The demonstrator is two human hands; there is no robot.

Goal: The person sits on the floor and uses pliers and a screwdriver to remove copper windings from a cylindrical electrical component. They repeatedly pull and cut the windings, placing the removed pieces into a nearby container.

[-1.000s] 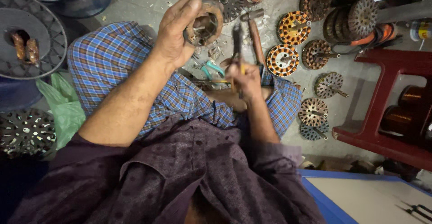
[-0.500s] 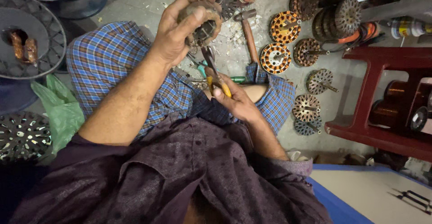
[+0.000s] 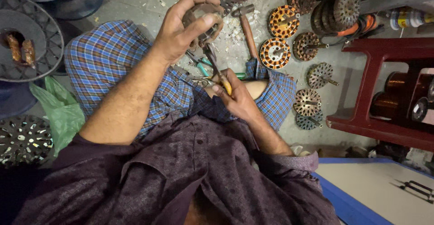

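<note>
My left hand (image 3: pixel 183 28) grips a round rusty motor stator (image 3: pixel 205 19), held up above my knee. My right hand (image 3: pixel 235 98) holds pliers (image 3: pixel 216 66) with yellow handles; their jaws point up and reach into the lower edge of the stator. Both hands work over my lap, which is covered by a blue checked cloth (image 3: pixel 113 62).
A hammer (image 3: pixel 246 26) lies on the concrete floor beyond the stator. Several wound stators (image 3: pixel 275 52) and rotors (image 3: pixel 307 102) lie at the right. A red stool (image 3: pixel 375 116) with copper wire spools (image 3: pixel 398 94) stands at the right. Fan grilles (image 3: pixel 27 35) and a green bag (image 3: pixel 58 112) are on the left.
My right hand with the pliers has moved left and up toward the stator. The pliers' jaws now meet the stator's lower edge. My left hand keeps its grip.
</note>
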